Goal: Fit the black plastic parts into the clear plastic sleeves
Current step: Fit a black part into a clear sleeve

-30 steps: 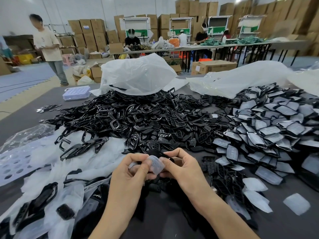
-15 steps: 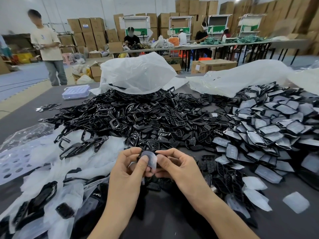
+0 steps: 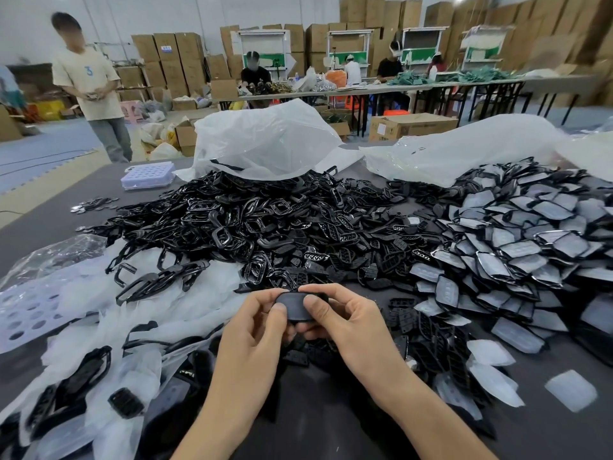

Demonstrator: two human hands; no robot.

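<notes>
black part (image 3: 293,308) partly behind both hands (image 3: 255,330)

One black oval plastic part (image 3: 295,308) held up, two large white plastic bags (image 3: 265,141), one lilac perforated box (image 3: 147,174); heaped black parts (image 3: 265,227) uncountable.

Black parts (image 3: 265,227), dark grey table (image 3: 331,410)

This was a factory packing floor, warehouse-like. Stacked cardboard boxes (image 3: 172,54) lined the back wall, and workers (image 3: 253,74) sat at long folding tables (image 3: 431,85). The near tabletop (image 3: 49,214) carried a heap of loose black plastic parts (image 3: 265,227) (far too many to count), sleeved parts (image 3: 530,234) piled toward its right edge, and bulk plastic bags (image 3: 265,141) along its far edge.
</notes>
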